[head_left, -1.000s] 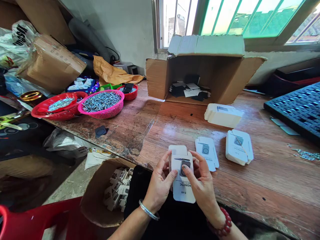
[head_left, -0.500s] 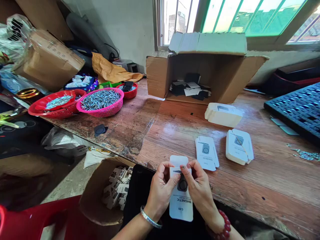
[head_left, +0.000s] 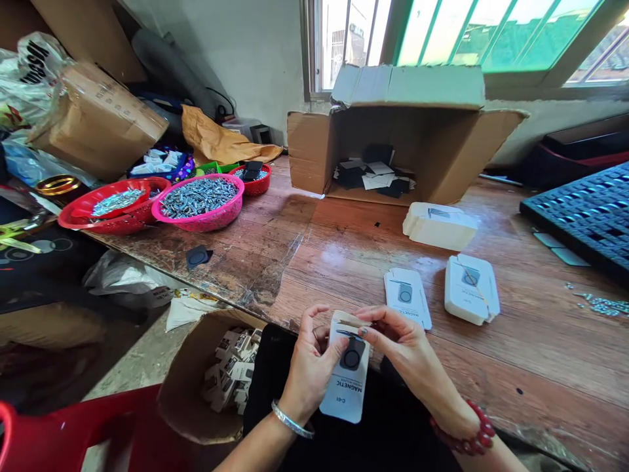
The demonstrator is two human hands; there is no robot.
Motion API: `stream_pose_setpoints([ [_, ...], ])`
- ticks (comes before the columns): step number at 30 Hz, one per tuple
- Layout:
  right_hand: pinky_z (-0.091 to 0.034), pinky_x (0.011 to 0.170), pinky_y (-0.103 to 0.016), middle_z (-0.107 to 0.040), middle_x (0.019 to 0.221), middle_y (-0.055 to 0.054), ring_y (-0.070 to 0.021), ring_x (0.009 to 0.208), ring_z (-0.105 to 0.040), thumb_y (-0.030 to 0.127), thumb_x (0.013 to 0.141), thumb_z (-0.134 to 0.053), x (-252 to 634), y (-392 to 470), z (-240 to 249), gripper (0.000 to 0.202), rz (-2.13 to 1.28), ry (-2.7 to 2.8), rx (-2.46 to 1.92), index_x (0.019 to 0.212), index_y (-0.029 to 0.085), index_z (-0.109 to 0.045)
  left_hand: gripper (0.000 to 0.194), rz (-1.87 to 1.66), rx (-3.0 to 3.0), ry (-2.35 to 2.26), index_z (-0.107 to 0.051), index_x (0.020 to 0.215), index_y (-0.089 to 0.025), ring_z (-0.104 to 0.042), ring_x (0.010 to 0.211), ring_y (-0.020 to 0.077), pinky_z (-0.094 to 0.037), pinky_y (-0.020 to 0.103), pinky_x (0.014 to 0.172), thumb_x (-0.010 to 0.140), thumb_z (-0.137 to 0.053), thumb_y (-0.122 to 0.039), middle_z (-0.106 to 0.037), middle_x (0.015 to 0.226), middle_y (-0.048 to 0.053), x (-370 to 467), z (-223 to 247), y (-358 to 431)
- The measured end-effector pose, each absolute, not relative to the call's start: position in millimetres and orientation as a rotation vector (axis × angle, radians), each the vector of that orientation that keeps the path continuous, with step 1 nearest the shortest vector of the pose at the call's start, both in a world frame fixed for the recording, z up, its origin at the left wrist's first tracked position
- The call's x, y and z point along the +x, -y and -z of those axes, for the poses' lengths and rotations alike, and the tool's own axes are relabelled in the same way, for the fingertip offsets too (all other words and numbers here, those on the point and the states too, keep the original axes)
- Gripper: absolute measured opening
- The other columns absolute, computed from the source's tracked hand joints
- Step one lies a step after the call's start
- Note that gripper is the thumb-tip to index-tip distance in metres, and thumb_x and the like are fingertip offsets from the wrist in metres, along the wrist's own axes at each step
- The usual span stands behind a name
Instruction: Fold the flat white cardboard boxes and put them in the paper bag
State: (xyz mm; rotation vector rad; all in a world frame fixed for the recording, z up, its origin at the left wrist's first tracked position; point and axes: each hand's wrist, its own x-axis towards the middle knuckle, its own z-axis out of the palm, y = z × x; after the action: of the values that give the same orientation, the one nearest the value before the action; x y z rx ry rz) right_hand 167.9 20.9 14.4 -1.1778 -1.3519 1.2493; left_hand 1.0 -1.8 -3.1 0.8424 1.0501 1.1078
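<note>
On the wooden table point(head_left: 324, 275), cards point(head_left: 407, 298) beside right fingers point(head_left: 381, 313).

Barred windows point(head_left: 501, 33) light a pale wall point(head_left: 265, 59) and wooden table point(head_left: 334, 262).

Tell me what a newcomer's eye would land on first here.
Probably the pink basket heaped with small metal parts, on the left of the table. Next, the big open carton at the back, below the window. Then the printed white box at the near edge, between the left hand and the right hand.
</note>
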Motion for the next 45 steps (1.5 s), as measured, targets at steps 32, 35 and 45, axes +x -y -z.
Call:
stream_pose_setpoints([
  [32, -0.055, 0.066, -0.030, -0.075, 0.086, -0.003, -0.0180, 0.074, -0.068, 0.035, 0.078, -0.075, 188, -21, -21, 0.026, -1.502, 1.460, -1.162, 0.102, 0.023, -0.074, 0.039, -1.050, 0.891, -1.003, -0.058, 0.101, -0.020, -0.065, 0.077, 0.0172, -0.049, 0.026, 0.071, 0.075, -0.079, -0.041, -0.074, 0.087, 0.002, 0, 1, 4],
  [35, -0.056, 0.068, -0.030, -0.075, 0.082, -0.003, -0.0184, 0.074, -0.069, 0.042, 0.074, -0.079, 186, -19, -18, 0.030, -1.511, 1.319, -1.161, 0.095, 0.021, -0.073, 0.042, -1.052, 0.864, -0.984, -0.055, 0.100, -0.021, -0.064, 0.075, 0.0163, -0.050, 0.026, 0.070, 0.074, -0.080, -0.043, -0.072, 0.085, 0.002, 1, -3, 3],
  [45, -0.056, 0.072, -0.030, -0.076, 0.083, -0.004, -0.0200, 0.078, -0.069, 0.044, 0.069, -0.084, 178, -9, -18, 0.033, -1.470, 1.208, -1.231, 0.088, 0.020, -0.074, 0.049, -1.043, 0.854, -0.994, -0.053, 0.105, -0.019, -0.062, 0.081, 0.0143, -0.049, 0.025, 0.073, 0.072, -0.081, -0.042, -0.068, 0.089, 0.001, 0, -2, 3],
])
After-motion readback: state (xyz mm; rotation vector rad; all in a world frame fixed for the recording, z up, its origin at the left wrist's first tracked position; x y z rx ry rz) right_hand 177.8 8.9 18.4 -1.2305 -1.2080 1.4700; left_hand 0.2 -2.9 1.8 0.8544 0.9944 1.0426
